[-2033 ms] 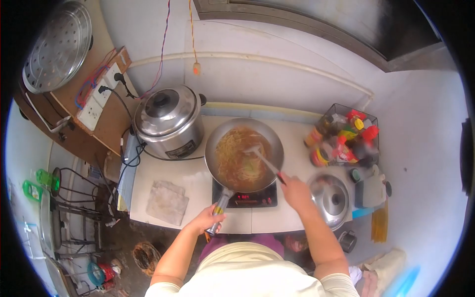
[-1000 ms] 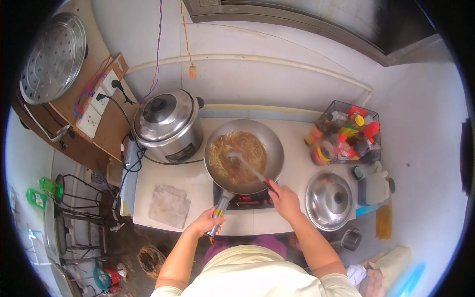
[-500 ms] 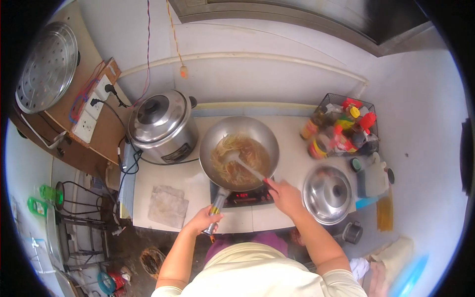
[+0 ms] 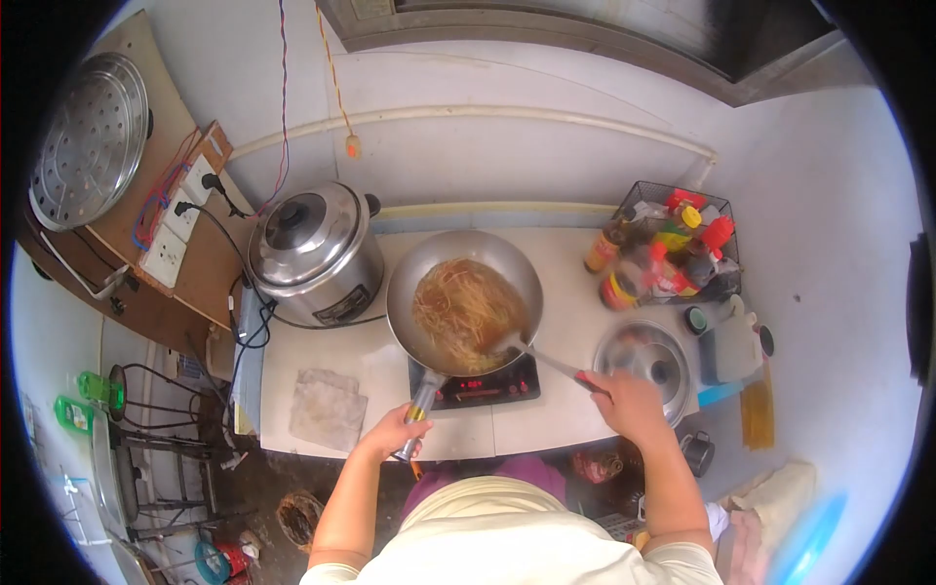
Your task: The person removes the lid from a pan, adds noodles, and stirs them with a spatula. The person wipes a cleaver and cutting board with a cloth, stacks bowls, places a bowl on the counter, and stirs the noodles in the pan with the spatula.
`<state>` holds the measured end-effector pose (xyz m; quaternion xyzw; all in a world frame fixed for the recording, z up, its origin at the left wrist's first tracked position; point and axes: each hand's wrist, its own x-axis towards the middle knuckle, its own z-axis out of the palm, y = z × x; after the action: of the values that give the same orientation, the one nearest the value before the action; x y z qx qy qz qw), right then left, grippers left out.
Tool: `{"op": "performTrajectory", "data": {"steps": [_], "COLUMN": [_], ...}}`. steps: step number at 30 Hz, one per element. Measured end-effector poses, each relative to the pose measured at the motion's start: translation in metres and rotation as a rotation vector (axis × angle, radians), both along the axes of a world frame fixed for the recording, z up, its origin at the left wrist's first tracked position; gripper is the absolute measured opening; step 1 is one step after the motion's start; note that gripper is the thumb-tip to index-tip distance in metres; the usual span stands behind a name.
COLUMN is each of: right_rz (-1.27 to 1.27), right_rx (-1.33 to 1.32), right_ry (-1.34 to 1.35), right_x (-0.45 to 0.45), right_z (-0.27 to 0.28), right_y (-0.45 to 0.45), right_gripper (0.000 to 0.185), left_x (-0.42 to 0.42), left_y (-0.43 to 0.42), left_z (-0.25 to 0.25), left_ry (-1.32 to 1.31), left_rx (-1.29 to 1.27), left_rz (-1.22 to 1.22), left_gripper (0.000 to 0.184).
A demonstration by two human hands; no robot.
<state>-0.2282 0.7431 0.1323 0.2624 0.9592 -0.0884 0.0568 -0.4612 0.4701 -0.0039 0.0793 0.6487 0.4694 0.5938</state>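
My left hand is wrapped round the handle of a steel wok, which rests on a black induction cooker with red lit digits. Inside the wok, noodle-like strands lie in brownish liquid. My right hand grips the red and black handle of a spatula. The spatula's blade dips into the liquid at the wok's lower right side. A domed steel lid lies on the counter beside my right hand, which partly covers it.
A steel rice cooker stands left of the wok, near a folded grey cloth. At the back right are a wire basket of bottles and packets and a clear jug. Power cords run from wall sockets at left.
My right hand and the spatula have moved right, taking the blade from the wok's middle to its lower right. The strands have shifted. My left hand keeps its hold; the view has moved slightly.
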Motion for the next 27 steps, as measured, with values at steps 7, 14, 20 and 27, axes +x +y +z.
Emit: {"op": "performTrajectory", "data": {"steps": [7, 14, 20, 27], "right_rz": [-0.101, -0.059, 0.089, -0.019], "right_rx": [0.002, -0.165, -0.149, -0.091], "right_ry": [0.159, 0.325, 0.109, 0.174], "right_x": [-0.047, -0.098, -0.060, -0.070], "right_z": [-0.067, -0.108, -0.047, -0.054], "right_y": [0.006, -0.015, 0.008, 0.002], "right_gripper": [0.035, 0.037, 0.034, 0.032], "left_x": [-0.003, -0.003, -0.003, -0.003], "left_y": [-0.001, -0.001, -0.002, 0.000], "left_z": [-0.001, 0.001, -0.005, 0.011], "left_ry": [0.045, 0.041, 0.054, 0.057], "left_rx": [-0.001, -0.001, -0.011, 0.024], "left_rz": [-0.028, -0.031, -0.044, -0.050], "left_gripper": [0.022, 0.023, 0.026, 0.023]}}
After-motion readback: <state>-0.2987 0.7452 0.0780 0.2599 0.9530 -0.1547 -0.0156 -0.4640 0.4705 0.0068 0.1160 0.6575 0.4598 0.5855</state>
